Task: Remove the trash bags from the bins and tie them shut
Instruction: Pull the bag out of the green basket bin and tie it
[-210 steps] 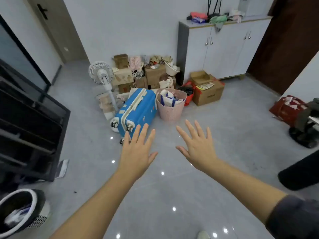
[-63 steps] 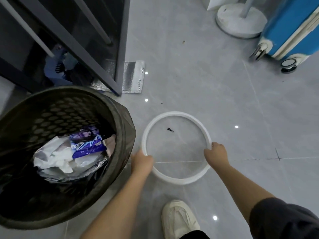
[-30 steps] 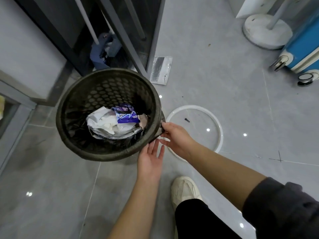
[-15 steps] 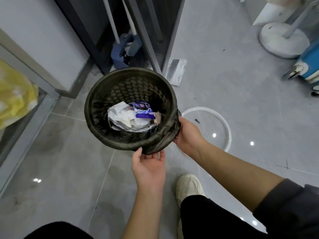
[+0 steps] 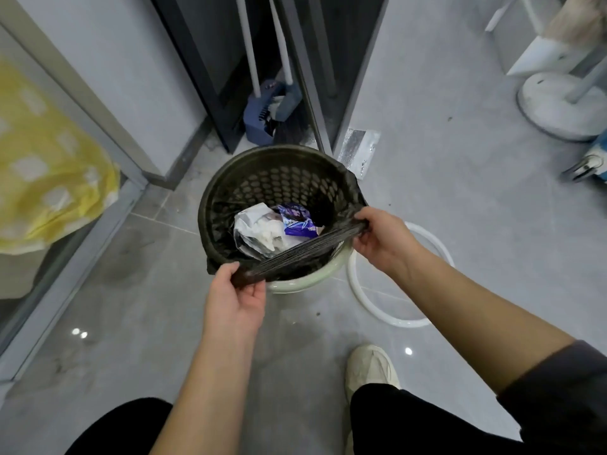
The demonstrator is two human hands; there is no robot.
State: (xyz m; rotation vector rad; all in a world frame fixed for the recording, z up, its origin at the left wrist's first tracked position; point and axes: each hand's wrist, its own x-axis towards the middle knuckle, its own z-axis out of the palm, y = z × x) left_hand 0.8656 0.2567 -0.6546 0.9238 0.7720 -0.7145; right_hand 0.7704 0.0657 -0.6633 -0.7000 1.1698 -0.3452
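Bag: black trash bag [image 5: 295, 257] lines the bin [image 5: 305, 284], which stands on the grey floor [image 5: 460, 192] just ahead of the person's feet. Near edge is peeled off the rim and pulled taut betw. both hands; far edge looks hooked over the rim, w/ the mesh wall showing through the film.
Left hand: left hand [image 5: 235, 303] closed on the bag's gathered edge at the near-left of the rim, thumb over the film.
Right hand: right hand [image 5: 382, 239] pinches the other end of that stretched edge at the near-right, fingers curled round it.
Handling: thin, soft, slick film, prob. light given how little is inside. Stretches into ridges under pull, so it could tear if yanked against the rim. Best hold, I'd say: bunched edge, not a single layer.
Bin: round, pale green base, perforated wall. Prob. stiff but light, might lift w/ the bag.
Contents: white crumpled plastic [image 5: 259, 231] and a purple wrapper [image 5: 297, 221] at the bottom, touching. Bag is mostly air.
Ring: white ring [image 5: 394, 320] lies flat on the floor just right of the bin, part hidden by the right arm.
Nearby: broom and dustpan [image 5: 272, 116] behind the bin; yellow bag [image 5: 49, 178] off left behind glass.
Progress: early. Far edge to free, then lift out and knot.
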